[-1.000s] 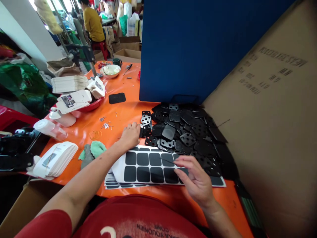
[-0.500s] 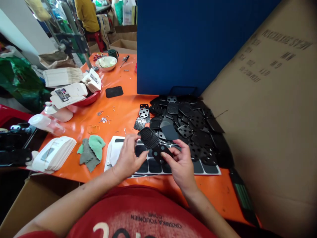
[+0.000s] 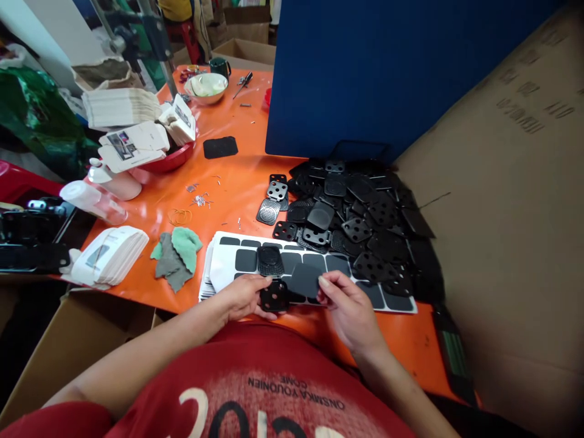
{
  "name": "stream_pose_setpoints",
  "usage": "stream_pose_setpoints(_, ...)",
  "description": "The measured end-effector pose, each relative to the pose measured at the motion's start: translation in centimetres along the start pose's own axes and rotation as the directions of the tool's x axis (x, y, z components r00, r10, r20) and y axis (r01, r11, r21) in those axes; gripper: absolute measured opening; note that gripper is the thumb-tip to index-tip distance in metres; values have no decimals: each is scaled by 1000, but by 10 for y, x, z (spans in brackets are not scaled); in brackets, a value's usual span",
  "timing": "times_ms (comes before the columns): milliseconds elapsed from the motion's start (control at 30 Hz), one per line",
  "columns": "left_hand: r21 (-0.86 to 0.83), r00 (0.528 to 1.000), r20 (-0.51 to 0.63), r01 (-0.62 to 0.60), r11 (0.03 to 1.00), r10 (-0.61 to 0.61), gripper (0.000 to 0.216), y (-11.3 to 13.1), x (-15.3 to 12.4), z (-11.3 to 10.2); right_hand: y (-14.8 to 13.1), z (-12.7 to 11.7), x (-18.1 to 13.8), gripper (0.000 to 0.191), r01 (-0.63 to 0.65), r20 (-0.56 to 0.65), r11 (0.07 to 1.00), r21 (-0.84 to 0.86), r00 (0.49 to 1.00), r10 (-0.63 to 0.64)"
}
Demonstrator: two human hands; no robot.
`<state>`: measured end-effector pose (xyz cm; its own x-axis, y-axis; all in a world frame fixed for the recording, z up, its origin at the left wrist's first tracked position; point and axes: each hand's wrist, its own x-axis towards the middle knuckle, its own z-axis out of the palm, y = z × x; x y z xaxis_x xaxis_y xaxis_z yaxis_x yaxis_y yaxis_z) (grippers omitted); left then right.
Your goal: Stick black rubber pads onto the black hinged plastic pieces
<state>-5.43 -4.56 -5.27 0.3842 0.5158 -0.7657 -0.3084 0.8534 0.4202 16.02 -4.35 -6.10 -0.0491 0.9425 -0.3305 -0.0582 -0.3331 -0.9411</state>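
My left hand [image 3: 246, 296] is closed on a black hinged plate [image 3: 274, 296], low over the front of a sticker sheet. Its lower leaf has round holes; its upper leaf is a ribbed pad [image 3: 270, 260]. Between the thumb and fingers of my right hand [image 3: 349, 304] is a smooth dark grey rounded-square sticker [image 3: 305, 281], just right of the hinged plate. Under both lies the white sheet [image 3: 224, 267] with rows of dark grey rounded squares, partly covered by my hands.
Behind the sheet spreads a pile of black hinged plates [image 3: 360, 207], against a blue board [image 3: 365, 73] and a cardboard wall [image 3: 511, 213]. Leftward are cloth scraps [image 3: 177, 258], small metal pins [image 3: 199, 200], rubber bands [image 3: 179, 216], folded cartons [image 3: 109, 255] and a bottle [image 3: 93, 201].
The hinged plate has passed from my right hand to my left, which was open beside it. My right hand now holds the grey sticker out to the right. The camera view has shifted.
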Motion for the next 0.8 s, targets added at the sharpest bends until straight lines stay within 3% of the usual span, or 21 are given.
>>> stream_pose_setpoints(67,-41,1000,12,15,999,-15,40,-3,0,-3,1,1,-5,30,-139,110,990,-9,984,140)
stream_pose_setpoints(133,-51,1000,0,10,999,-10,50,-4,0,-3,3,6,-9,32,-183,167,981,-61,967,191)
stream_pose_setpoints(367,-56,1000,12,19,998,-18,57,-3,-4,1,8,21,-7,34,-154,226,965,-213,953,202)
stream_pose_setpoints(800,-54,999,32,31,998,-29,57,-3,-9,8,6,22,-8,40,-199,218,961,-190,946,239)
